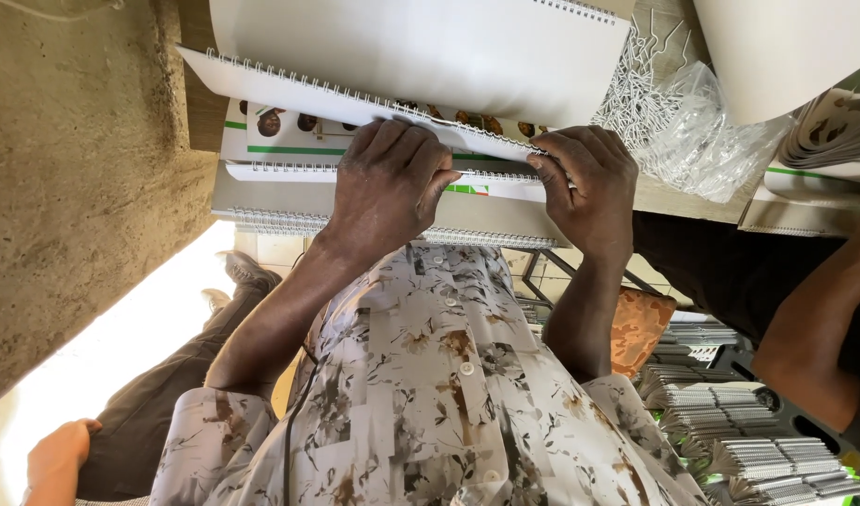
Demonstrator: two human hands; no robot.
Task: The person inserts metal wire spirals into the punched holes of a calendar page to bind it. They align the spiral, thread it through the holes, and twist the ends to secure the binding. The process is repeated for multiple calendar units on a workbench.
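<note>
A white wire-bound calendar (289, 94) lies across the top of a stack of similar ones on a work table. My left hand (388, 183) rests knuckles-up over its spiral edge, with the fingers curled around the binding near the middle. My right hand (589, 187) pinches the same wire spine (491, 145) just to the right, thumb and fingertips on the coils. Under it, a printed sheet with green stripes and small round pictures (289, 131) shows. Another large white bound sheet (430, 47) lies beyond the hands.
A clear plastic bag of small metal wire hangers (674, 112) sits right of my hands. Stacks of bound booklets (748, 440) pile up at the lower right. Another person's arm in a dark sleeve (805, 347) reaches in from the right; a further hand (60, 454) shows at lower left.
</note>
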